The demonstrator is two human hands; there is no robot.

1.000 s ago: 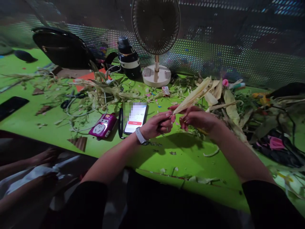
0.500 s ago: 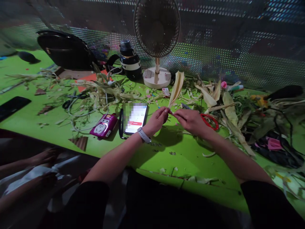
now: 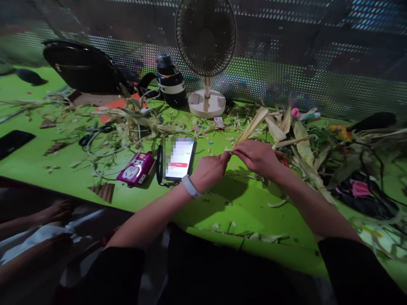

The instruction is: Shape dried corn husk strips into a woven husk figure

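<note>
Above the green counter (image 3: 251, 212), the left hand (image 3: 211, 170) and right hand (image 3: 258, 157) met, fingers of both pinched at the narrow end of a dry husk (image 3: 253, 123), its wide end pointing away (the fingertips' exact contact was hidden); the step seemed to be working that end, and the next move probably called for a firm, close pinch

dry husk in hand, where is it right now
In the head view, the dry husk is right of centre, its lower end where the left hand and right hand meet, below and right of the fan.
</note>
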